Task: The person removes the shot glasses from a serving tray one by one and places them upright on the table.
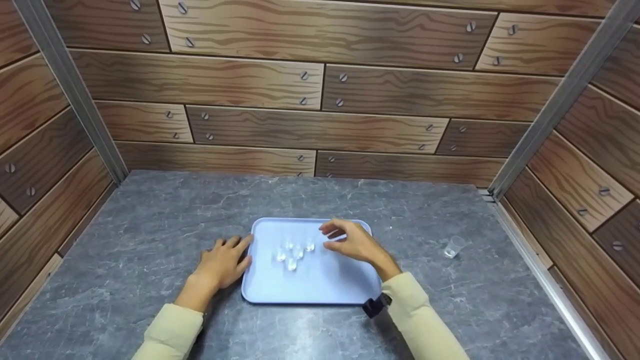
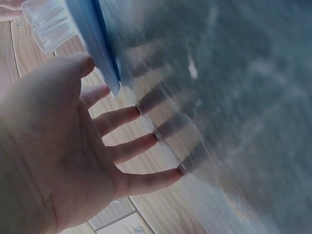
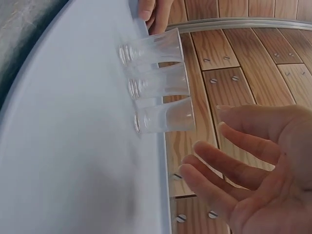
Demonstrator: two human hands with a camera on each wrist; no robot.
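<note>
Several small clear shot glasses (image 1: 292,264) stand close together on a pale blue tray (image 1: 340,287), left of its middle. In the right wrist view, three glasses (image 3: 165,116) show in a row, upright on the tray. My right hand (image 1: 354,242) hovers over the tray's right half, fingers loosely bent, thumb apart, holding nothing; the nearest glass is just left of it. My left hand (image 1: 220,262) lies at the tray's left edge. Its thumb and index finger touch the rim, while the other fingertips (image 2: 180,168) rest on the table.
One more clear glass (image 1: 454,247) stands apart on the grey marbled table (image 1: 200,200), to the right of the tray. Wood-patterned walls (image 1: 320,90) with metal corner strips (image 1: 550,100) enclose the table at the back and both sides.
</note>
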